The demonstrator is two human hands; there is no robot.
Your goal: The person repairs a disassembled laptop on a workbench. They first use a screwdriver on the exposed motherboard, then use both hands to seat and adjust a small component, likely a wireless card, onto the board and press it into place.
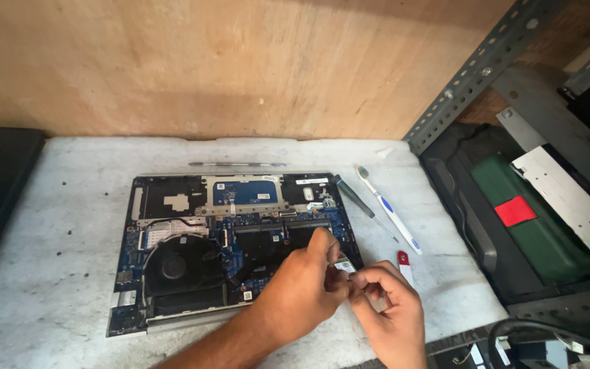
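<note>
Grip: both hands, left + right, pinch 1 small card | just beside grip: open laptop | step: card held clear of board | next: steady, fine alignment needed

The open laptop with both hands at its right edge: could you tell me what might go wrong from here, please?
1. The small card pinched between the left hand and right hand might bend or slip.
2. A wrist could brush the bare boards of the laptop.
3. The screwdriver and toothbrush lie loose nearby and could be knocked.
</note>
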